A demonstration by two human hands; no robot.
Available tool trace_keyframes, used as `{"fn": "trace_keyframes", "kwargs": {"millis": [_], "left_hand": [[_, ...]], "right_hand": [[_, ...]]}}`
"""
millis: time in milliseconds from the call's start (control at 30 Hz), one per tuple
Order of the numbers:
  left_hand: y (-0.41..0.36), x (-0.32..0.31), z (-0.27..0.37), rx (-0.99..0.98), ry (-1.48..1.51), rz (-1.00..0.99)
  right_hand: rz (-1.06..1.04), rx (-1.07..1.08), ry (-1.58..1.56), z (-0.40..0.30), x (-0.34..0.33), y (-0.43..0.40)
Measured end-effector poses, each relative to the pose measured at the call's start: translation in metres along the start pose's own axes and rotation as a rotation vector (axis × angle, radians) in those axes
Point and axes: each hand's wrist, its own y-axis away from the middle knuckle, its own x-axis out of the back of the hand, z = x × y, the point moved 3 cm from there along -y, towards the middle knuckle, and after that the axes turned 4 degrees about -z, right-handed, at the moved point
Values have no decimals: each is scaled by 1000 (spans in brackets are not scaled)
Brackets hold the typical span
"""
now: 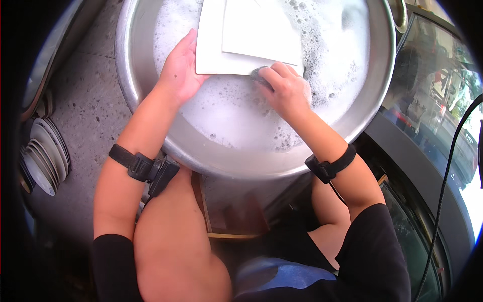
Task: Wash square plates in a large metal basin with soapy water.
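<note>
A white, straight-sided plate (211,56) with a raised inner panel is tilted over the sudsy water (241,113) in a large round metal basin (130,49). My left hand (181,70) supports it by its left edge and near left corner, the thumb alongside and the other fingers partly hidden beneath. At the plate's near right edge, my right hand (285,88) presses a dark grey scouring pad (259,73) against it. Foam clings to the back of that hand. The far end of the plate runs out of the top of the view.
Several stacked plates (45,154) stand on the speckled floor (86,94) at left. A glass-fronted cabinet (426,75) rises to the right of the basin, with a black cable (445,188) in front. The basin's near rim lies between my knees, above a wooden-edged frame (234,236).
</note>
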Motion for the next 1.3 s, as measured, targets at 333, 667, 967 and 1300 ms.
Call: {"fn": "trace_keyframes", "kwargs": {"millis": [333, 667, 967, 1300], "left_hand": [[-7, 15, -10, -28, -191, 57], [3, 16, -11, -48, -180, 75], [5, 19, -5, -33, -219, 113], [4, 16, -9, -21, -212, 118]], "right_hand": [[77, -70, -190, 17, 8, -41], [-113, 120, -380, -26, 0, -77], [-93, 107, -292, -42, -7, -88], [-73, -25, -354, -46, 4, -84]]}}
